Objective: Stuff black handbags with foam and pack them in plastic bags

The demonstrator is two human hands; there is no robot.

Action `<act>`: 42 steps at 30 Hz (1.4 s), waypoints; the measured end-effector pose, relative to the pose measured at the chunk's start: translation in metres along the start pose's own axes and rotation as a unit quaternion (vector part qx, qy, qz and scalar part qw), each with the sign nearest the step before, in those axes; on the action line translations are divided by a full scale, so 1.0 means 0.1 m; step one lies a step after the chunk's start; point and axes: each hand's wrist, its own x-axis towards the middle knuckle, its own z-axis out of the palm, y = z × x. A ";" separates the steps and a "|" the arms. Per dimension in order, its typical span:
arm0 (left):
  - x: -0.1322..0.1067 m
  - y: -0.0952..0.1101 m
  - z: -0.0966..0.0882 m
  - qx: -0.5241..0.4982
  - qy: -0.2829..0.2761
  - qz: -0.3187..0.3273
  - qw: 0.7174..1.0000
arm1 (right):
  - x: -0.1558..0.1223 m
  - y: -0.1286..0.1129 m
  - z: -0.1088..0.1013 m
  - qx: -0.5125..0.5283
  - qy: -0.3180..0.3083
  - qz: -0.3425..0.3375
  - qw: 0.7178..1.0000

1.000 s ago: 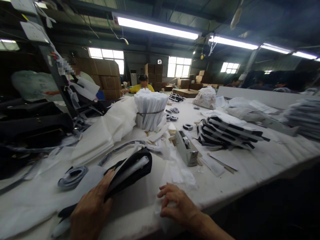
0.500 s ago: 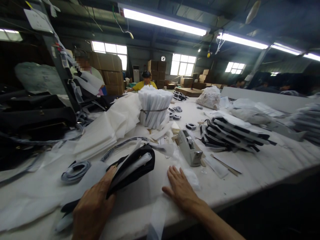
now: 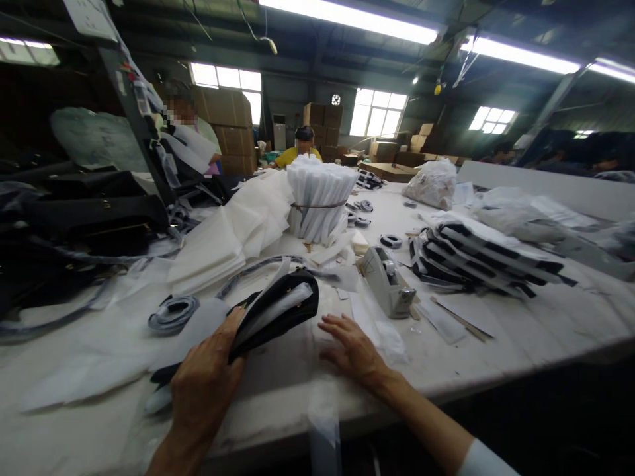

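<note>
My left hand (image 3: 211, 363) grips a black bag (image 3: 278, 307) near the front of the white table. The bag gapes at its far end, with pale padding inside, and its strap, wrapped in clear film, curves away behind. To the right of the bag, my right hand (image 3: 354, 350) is held low over the tabletop, fingers apart and holding nothing. A strip of clear film (image 3: 325, 416) hangs over the table edge below it. Just beyond the right hand stands a grey tape dispenser (image 3: 389, 284).
Behind the bag stand a tied bundle of white rolls (image 3: 320, 205) and white sheets (image 3: 238, 231). Black-and-white wrapped pieces (image 3: 481, 258) lie stacked at right. A coiled strap (image 3: 173, 314) sits left of the bag, black bags (image 3: 94, 215) farther left. Two people work beyond the table.
The view has shifted, so the scene sits farther right. My right hand has come off its flat rest on the table and closer to the bag; my left hand keeps its grip.
</note>
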 end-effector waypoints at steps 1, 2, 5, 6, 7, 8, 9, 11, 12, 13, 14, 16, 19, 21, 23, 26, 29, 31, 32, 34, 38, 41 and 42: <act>0.00 0.00 0.00 -0.005 -0.003 -0.003 1.000 | -0.04 -0.01 -0.07 -0.003 0.034 0.019 0.999; 0.00 0.01 0.01 -0.010 -0.006 -0.003 1.000 | -0.09 -0.04 -0.13 -0.005 0.063 0.032 0.997; 0.00 0.01 0.02 -0.019 -0.006 -0.003 1.000 | -0.32 -0.20 -0.27 -0.004 0.073 0.023 0.997; 0.00 0.01 0.02 -0.020 -0.006 -0.003 1.000 | -0.40 -0.27 -0.28 -0.003 0.058 0.013 0.998; 0.00 0.01 0.02 -0.019 -0.006 -0.004 1.000 | -0.48 -0.33 -0.28 -0.004 0.040 0.005 0.999; -0.01 0.01 0.02 -0.018 -0.007 -0.005 1.000 | -0.54 -0.39 -0.26 -0.012 0.022 0.000 1.000; -0.01 0.02 0.02 -0.017 -0.008 -0.005 1.000 | -0.59 -0.43 -0.22 -0.026 0.002 -0.001 1.000; -0.01 0.02 0.02 -0.018 -0.007 -0.006 1.000 | -0.60 -0.48 -0.11 -0.062 -0.045 -0.006 0.997; -0.01 0.02 0.01 -0.019 -0.006 -0.006 1.000 | -0.57 -0.50 -0.05 -0.073 -0.075 -0.011 0.994; -0.01 0.02 0.01 -0.021 -0.005 -0.007 1.000 | -0.52 -0.51 0.02 -0.077 -0.106 -0.016 0.991; 0.00 0.03 0.00 -0.022 -0.005 -0.011 1.000 | -0.44 -0.52 0.08 -0.074 -0.134 -0.019 0.988; 0.00 0.03 -0.01 -0.022 -0.008 -0.021 1.000 | -0.28 -0.53 0.19 -0.064 -0.173 -0.020 0.983; 0.01 0.03 -0.01 -0.019 -0.019 -0.034 0.999 | -0.09 -0.54 0.24 -0.044 -0.200 -0.009 0.979; 0.01 0.02 0.00 -0.018 -0.023 -0.038 0.999 | -0.06 -0.51 0.20 -0.036 -0.192 0.013 0.981; 0.00 0.01 0.00 -0.019 -0.024 -0.040 0.999 | -0.12 -0.43 0.14 -0.040 -0.177 0.033 0.983; 0.00 0.01 0.01 -0.021 -0.026 -0.035 0.999 | -0.26 -0.27 0.05 -0.044 -0.182 0.023 0.982; -0.01 0.02 0.00 -0.017 -0.029 -0.028 0.999 | -0.34 -0.07 -0.01 -0.057 -0.147 0.013 0.987; -0.01 0.02 0.00 -0.014 -0.029 -0.023 0.999 | -0.34 0.11 -0.08 -0.085 -0.097 0.001 0.992; -0.01 0.02 0.00 -0.013 -0.027 -0.021 0.999 | -0.32 0.22 -0.14 -0.105 -0.070 -0.010 0.992; -0.01 0.02 0.01 -0.011 -0.021 -0.018 1.000 | -0.29 0.46 -0.31 -0.164 -0.019 -0.026 0.986; -0.01 -0.01 0.02 -0.010 -0.013 -0.034 0.999 | -0.23 0.75 -0.71 -0.280 0.011 -0.008 0.960; 0.00 -0.03 0.02 -0.017 -0.015 -0.043 0.999 | -0.15 0.59 -0.82 -0.273 0.023 -0.001 0.962; 0.01 -0.04 0.02 -0.019 -0.016 -0.047 0.999 | -0.10 0.46 -0.77 -0.249 0.035 -0.005 0.968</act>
